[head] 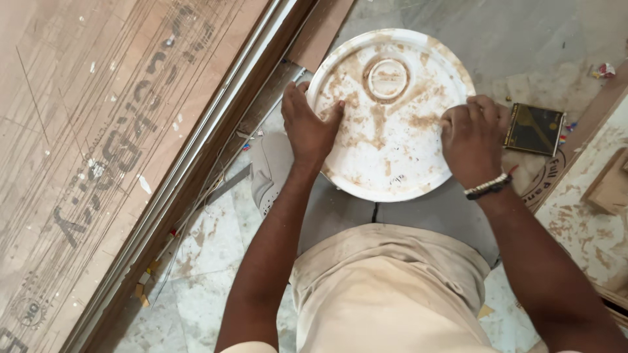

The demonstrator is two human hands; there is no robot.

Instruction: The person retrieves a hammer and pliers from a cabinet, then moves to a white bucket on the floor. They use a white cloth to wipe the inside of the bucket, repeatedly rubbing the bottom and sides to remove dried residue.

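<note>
Head view, looking straight down at two bare hands on a round lid:

- Plywood sheet [98, 150], the largest thing, leans along the left side, its face scratched and stamped with faded marks.
- Floor [209, 261] of pale stone tile runs underneath, dusty and littered with small scraps.
- Bucket lid [390, 114], white and round with brown smears and a raised cap at its centre, lies flat in the upper middle, just ahead of the person's beige shirt [386, 294].
- Left hand [309, 127] rests on the lid's left edge, its grip wide, fingers spread over the rim.
- Right hand [472, 137] sits at the lid's right edge, its grip narrow, fingers curled onto the rim; a beaded bracelet [488, 186] circles the wrist.
- Dark flat square [534, 129] lies just right of that hand.
</note>
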